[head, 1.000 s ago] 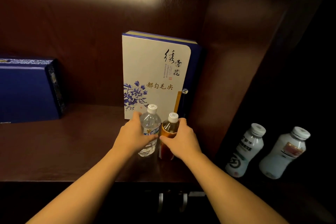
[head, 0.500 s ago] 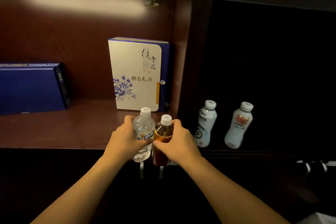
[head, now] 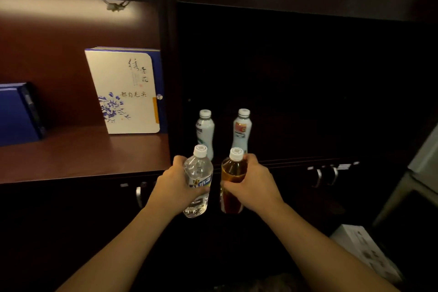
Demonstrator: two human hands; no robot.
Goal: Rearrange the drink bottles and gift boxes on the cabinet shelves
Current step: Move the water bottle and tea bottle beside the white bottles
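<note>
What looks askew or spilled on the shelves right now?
Nothing spilled; every cap is on. The only lean is the white gift box, tilted back against the lit shelf's rear wall. The two white bottles stand upright in the dark bay. The left hand holds the water bottle, the right hand the tea bottle.

Bottles: four, namely one clear (head: 198,181), one amber (head: 232,180), two white (head: 205,131) (head: 241,130). Gift boxes: two, one cream (head: 125,92), one blue (head: 17,114). Hands: two (head: 173,187) (head: 254,185)
</note>
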